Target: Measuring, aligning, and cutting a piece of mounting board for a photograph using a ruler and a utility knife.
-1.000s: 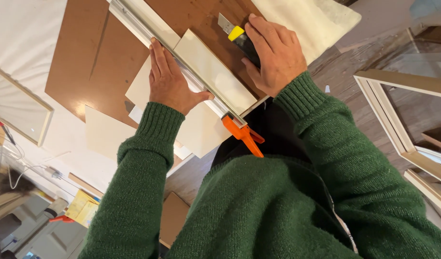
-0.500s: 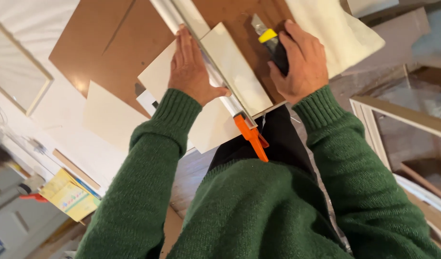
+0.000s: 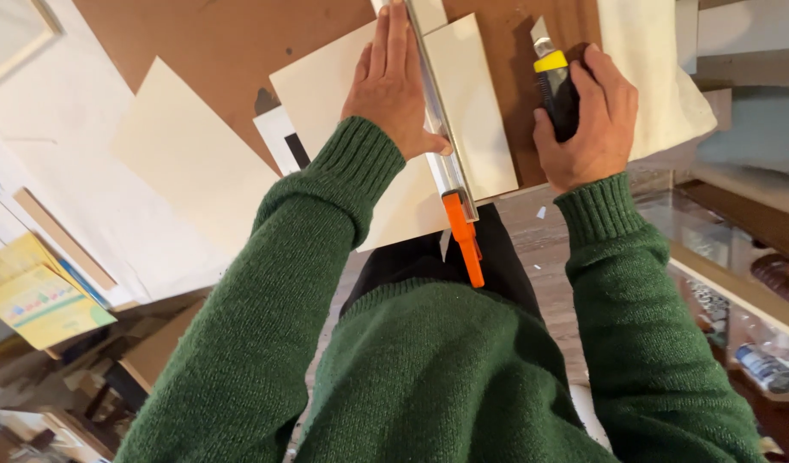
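Left hand (image 3: 393, 86) presses flat, grip open, on the metal straightedge (image 3: 437, 129) over a stiff, light cream board (image 3: 472, 103); right hand (image 3: 587, 116) grip wraps the utility knife (image 3: 556, 86) handle.

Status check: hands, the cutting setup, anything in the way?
Left hand flat on metal straightedge over cream board. Right hand grips utility knife, off the board. Nothing blocking.

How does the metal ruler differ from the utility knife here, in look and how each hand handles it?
The metal ruler is long, silvery, orange-tipped; the utility knife is short, black and yellow. The left hand presses flat on the ruler; the right hand grips the knife. Both are over the brown board.
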